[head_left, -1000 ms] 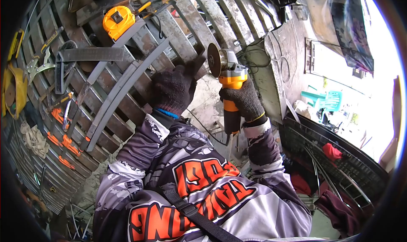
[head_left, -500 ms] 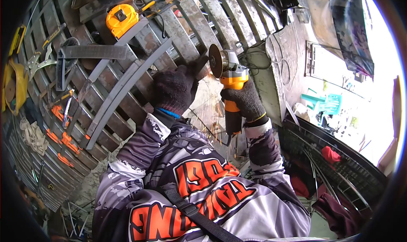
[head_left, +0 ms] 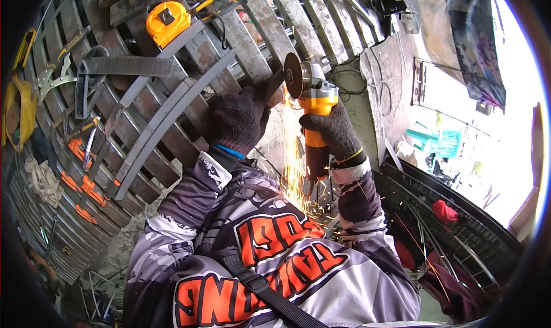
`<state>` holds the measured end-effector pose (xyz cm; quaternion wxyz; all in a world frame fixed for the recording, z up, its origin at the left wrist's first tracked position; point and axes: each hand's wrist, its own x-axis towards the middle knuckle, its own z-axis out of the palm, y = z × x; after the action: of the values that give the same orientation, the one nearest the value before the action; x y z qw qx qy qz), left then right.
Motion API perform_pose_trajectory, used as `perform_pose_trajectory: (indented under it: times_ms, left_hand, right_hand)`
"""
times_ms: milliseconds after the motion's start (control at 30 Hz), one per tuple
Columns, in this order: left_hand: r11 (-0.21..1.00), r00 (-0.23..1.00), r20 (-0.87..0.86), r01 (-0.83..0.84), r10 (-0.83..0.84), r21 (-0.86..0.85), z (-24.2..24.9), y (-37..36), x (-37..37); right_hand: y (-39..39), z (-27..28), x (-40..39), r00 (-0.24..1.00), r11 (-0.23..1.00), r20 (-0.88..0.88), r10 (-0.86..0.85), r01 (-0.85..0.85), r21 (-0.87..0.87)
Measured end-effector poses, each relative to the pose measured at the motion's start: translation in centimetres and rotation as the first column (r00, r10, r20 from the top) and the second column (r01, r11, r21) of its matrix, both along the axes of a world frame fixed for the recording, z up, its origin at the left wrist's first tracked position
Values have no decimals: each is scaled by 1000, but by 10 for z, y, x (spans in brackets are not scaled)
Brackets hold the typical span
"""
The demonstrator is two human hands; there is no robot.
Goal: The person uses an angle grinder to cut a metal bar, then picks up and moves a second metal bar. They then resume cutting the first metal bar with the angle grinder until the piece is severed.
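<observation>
My right hand [head_left: 338,132], in a dark knit glove, wraps around the body of a yellow and black angle grinder [head_left: 319,101]. The grinder's disc [head_left: 294,76] touches the end of a dark metal bar [head_left: 270,88]. My left hand [head_left: 236,121], gloved too, is closed around that bar and steadies it over the slatted metal table. A bright stream of sparks [head_left: 294,167] pours from the disc down toward my jacket. My left hand's fingertips are partly hidden behind the glove's back.
Left of my hands, long grey metal strips [head_left: 166,118] lie across the slats. A yellow tape measure [head_left: 167,23], a metal square [head_left: 129,66], orange clamps [head_left: 86,187] and a rag [head_left: 43,181] are around them. A cable [head_left: 344,89] lies behind the grinder; green chairs [head_left: 439,141] stand at right.
The spark stream has grown from faint to dense and bright. The grinder's disc has risen slightly against the bar's end. My left hand has stayed in place.
</observation>
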<state>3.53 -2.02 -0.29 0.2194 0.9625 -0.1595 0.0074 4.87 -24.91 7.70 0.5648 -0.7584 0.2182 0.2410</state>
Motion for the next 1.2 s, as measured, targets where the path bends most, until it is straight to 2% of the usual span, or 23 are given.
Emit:
perform_pose_trajectory:
  times_ms: [167, 267, 467, 533, 600, 700, 900, 1000, 1100, 1200]
  left_hand:
    - [1000, 998, -55, -3, 5, 25, 1, -2, 1]
    - [1000, 999, -37, -2, 3, 19, -3, -1, -1]
    - [1000, 1000, 14, 0, 1, -29, -2, -3, 0]
    - [999, 1000, 25, 6, -5, -37, 0, -2, 2]
    - [998, 993, -108, 44, -39, 50, 2, -1, 3]
    - [999, 999, -39, 30, -31, -40, 4, 1, 3]
    - [999, 999, -21, 29, -30, -45, -2, 0, 3]
    - [1000, 999, -46, 19, -20, -21, 1, 0, 3]
    - [1000, 996, -88, 15, -17, -25, 2, 0, 3]
    - [999, 999, -33, 27, -26, 34, 0, 0, 1]
  right_hand:
    - [2, 1, 4, 999, 1000, 37, 14, -14, 4]
    - [2, 3, 7, 1000, 1000, -22, 9, -9, 2]
    - [-1, -5, 8, 991, 998, 122, 63, -61, -21]
    - [-2, -1, 10, 994, 998, 88, 65, -64, -14]
    - [-3, 4, 10, 998, 1000, 67, 21, -22, 12]
    - [-7, 7, 6, 997, 1000, 65, -31, 30, 8]
    - [-3, 9, -1, 999, 999, 20, 27, -26, -33]
    - [-4, 3, -6, 1000, 999, -17, 25, -25, -39]
    - [-3, 1, -8, 997, 998, 61, 38, -35, -57]
    - [-1, 3, -8, 998, 997, 45, 36, -32, -76]
